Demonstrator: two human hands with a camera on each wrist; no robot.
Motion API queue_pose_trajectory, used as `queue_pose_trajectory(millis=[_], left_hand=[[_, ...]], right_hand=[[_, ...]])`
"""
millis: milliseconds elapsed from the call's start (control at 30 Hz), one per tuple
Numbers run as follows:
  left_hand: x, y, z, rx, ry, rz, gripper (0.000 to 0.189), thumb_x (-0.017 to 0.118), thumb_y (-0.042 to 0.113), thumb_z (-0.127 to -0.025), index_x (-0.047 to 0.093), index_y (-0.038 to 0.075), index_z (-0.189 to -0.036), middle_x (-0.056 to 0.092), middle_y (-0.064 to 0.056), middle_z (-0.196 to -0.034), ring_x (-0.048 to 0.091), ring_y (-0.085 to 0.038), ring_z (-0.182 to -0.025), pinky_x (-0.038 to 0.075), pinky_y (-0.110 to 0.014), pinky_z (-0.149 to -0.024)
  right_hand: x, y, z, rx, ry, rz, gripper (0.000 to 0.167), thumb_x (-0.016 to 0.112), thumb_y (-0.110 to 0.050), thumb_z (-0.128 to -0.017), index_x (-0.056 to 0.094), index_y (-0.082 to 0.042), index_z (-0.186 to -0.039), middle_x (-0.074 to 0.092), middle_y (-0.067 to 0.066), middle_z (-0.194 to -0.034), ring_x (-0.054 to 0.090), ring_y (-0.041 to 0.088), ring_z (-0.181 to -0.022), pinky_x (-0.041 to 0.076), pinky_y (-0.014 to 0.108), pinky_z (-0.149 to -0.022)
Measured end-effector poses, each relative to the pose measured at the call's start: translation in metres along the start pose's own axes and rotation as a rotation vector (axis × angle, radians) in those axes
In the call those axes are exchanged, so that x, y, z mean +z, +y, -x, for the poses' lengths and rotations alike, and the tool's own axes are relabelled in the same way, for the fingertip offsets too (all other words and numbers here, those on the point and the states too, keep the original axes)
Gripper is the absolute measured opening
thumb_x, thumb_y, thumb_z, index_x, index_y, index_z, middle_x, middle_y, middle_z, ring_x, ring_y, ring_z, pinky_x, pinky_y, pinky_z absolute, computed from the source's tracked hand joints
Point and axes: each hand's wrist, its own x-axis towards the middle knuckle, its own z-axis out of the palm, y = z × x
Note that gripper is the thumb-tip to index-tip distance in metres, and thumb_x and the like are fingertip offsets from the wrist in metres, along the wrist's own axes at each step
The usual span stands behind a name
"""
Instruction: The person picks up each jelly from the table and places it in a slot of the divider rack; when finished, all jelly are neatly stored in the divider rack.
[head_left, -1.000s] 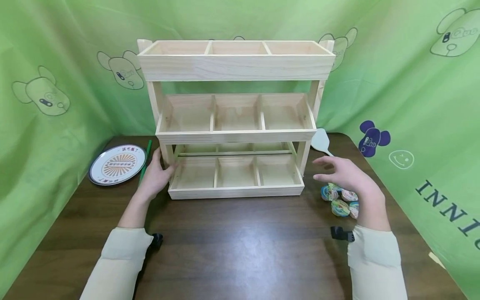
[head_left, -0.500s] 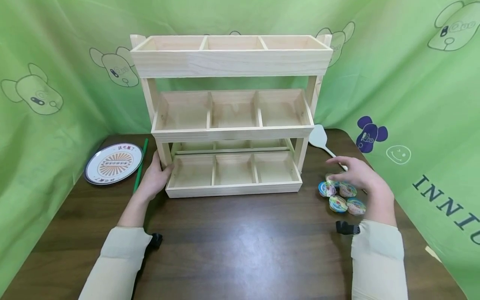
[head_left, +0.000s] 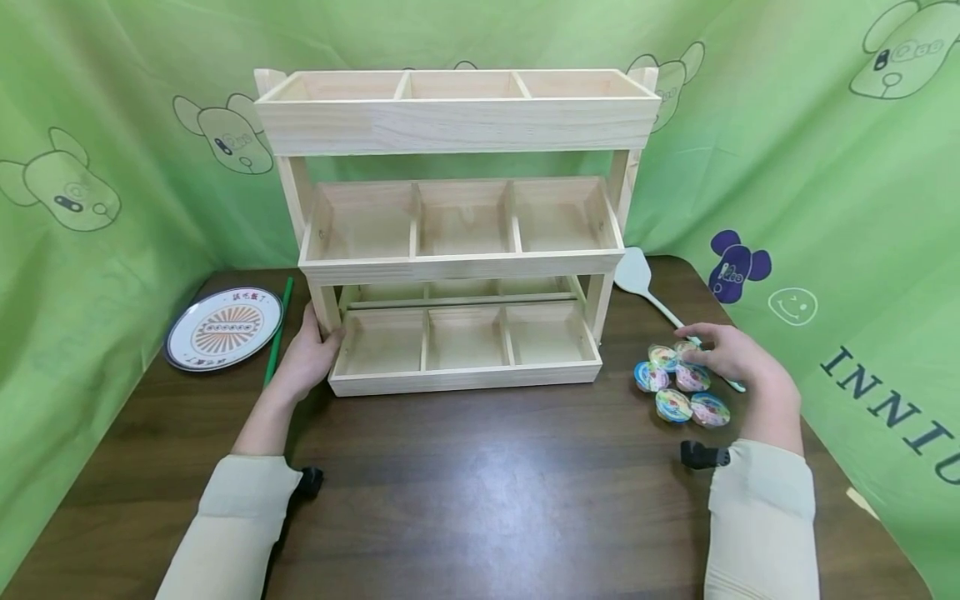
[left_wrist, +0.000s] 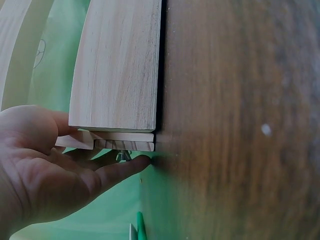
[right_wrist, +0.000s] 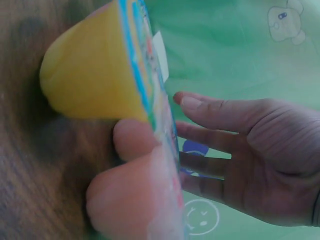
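One brown table (head_left: 480, 500) fronts green cloth (head_left: 787, 175); left hand (head_left: 306, 357) grips rack (head_left: 465, 268), right hand (head_left: 735, 357) hovers half-spread by cups (head_left: 692, 378).

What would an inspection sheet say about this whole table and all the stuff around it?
Surface: brown table, with a shiny patch of light.
Job's things: wooden rack with divided trays, standing upright; small lidded cups clustered on the right.
Clutter: plate and green stick on the left; white spatula on the right.
Hands: left hand holds the rack's side; right hand is at the cups, but whether it grips one is unclear.
Cables: nothing seen.
Surroundings: green cloth with cartoon prints.
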Motion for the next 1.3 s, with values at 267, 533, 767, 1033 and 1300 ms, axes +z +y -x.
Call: queue_pose_trajectory(millis=[267,533,767,1033,1300], left_hand=[[0.0,0.001,0.0,0.017,-0.014,0.005,0.076,0.044,0.012,-0.107,-0.011,0.004,-0.16,0.016,-0.036,-0.159,0.023,-0.049,-0.144,0.025,-0.062,-0.114],[0.0,0.003,0.001,0.023,-0.026,0.013,0.077,0.043,0.01,-0.107,-0.013,0.004,-0.159,0.014,-0.036,-0.159,0.023,-0.05,-0.144,0.026,-0.063,-0.113],[0.0,0.002,0.0,0.023,-0.024,0.026,0.076,0.043,0.01,-0.107,-0.012,0.003,-0.159,0.016,-0.037,-0.158,0.025,-0.049,-0.143,0.027,-0.062,-0.113],[0.0,0.0,-0.001,0.036,-0.024,0.038,0.077,0.044,0.01,-0.107,-0.012,0.002,-0.159,0.016,-0.037,-0.158,0.025,-0.048,-0.143,0.026,-0.061,-0.113],[0.0,-0.001,0.0,0.023,-0.023,0.017,0.076,0.044,0.01,-0.107,-0.011,0.002,-0.159,0.017,-0.037,-0.158,0.024,-0.048,-0.143,0.025,-0.061,-0.114]], right_hand=[[0.003,0.011,-0.002,0.009,0.013,-0.012,0.042,0.056,-0.015,-0.103,0.054,0.003,-0.14,0.058,0.034,-0.118,0.054,0.047,-0.105,0.044,0.058,-0.087],[0.007,0.02,-0.002,0.056,0.055,-0.081,0.049,0.055,-0.021,-0.103,0.049,0.005,-0.144,0.053,0.038,-0.13,0.05,0.05,-0.117,0.038,0.067,-0.097],[0.008,0.024,-0.003,0.085,0.084,-0.126,0.066,0.064,-0.037,-0.1,0.045,0.003,-0.148,0.055,0.037,-0.132,0.048,0.053,-0.121,0.035,0.068,-0.1],[0.011,0.027,-0.006,0.105,0.111,-0.155,0.072,0.072,-0.038,-0.094,0.047,0.004,-0.147,0.051,0.039,-0.135,0.043,0.055,-0.125,0.031,0.068,-0.103],[0.018,0.033,-0.01,0.098,0.172,-0.157,0.068,0.075,-0.036,-0.092,0.053,0.005,-0.142,0.059,0.034,-0.126,0.054,0.047,-0.114,0.04,0.06,-0.095]])
